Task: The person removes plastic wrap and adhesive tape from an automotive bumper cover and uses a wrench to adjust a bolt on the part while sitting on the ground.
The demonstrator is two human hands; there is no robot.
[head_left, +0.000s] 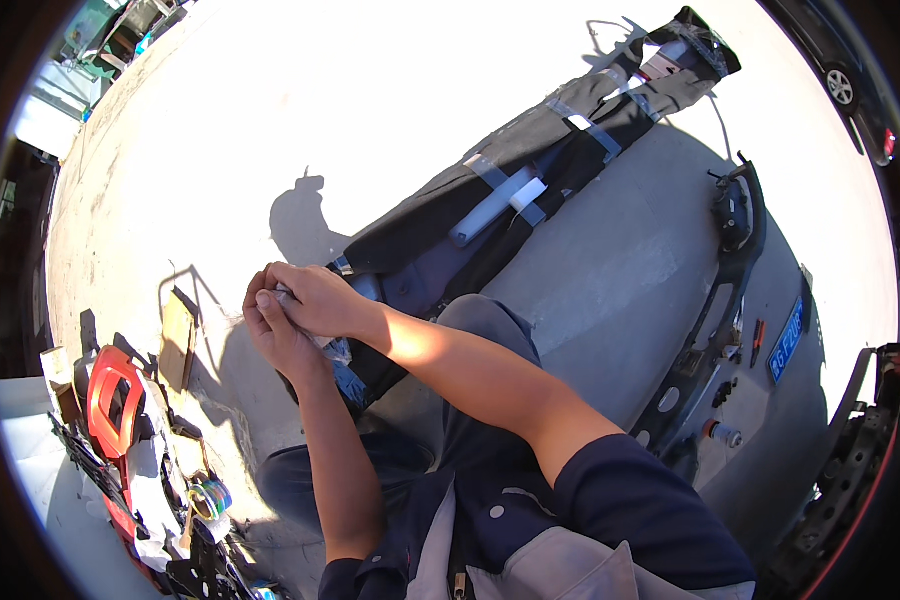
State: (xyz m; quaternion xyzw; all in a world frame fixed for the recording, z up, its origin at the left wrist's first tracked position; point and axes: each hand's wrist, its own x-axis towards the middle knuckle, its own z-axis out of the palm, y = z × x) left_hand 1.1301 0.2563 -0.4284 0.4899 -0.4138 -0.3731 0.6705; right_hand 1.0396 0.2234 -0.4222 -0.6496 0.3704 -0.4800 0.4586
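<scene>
My left hand point(272, 325) and my right hand point(310, 298) are clasped together at centre left, fingers curled round something small and greyish that is mostly hidden. They are over the near end of a long part point(440, 230) wrapped in black padding, which lies diagonally on the ground with clear tape and pale blocks along it. Crumpled clear wrap with blue point(346, 378) hangs at that near end, just below my hands. My bent legs are beneath my forearms.
At left lie a red plastic part point(110, 395), cardboard point(177, 340), tape rolls point(208, 497) and scraps. At right lie a long black bumper piece point(710, 310), orange-handled pliers point(758, 340), a blue plate point(786, 340) and a can point(725, 432). A dark car point(840, 85) stands at top right.
</scene>
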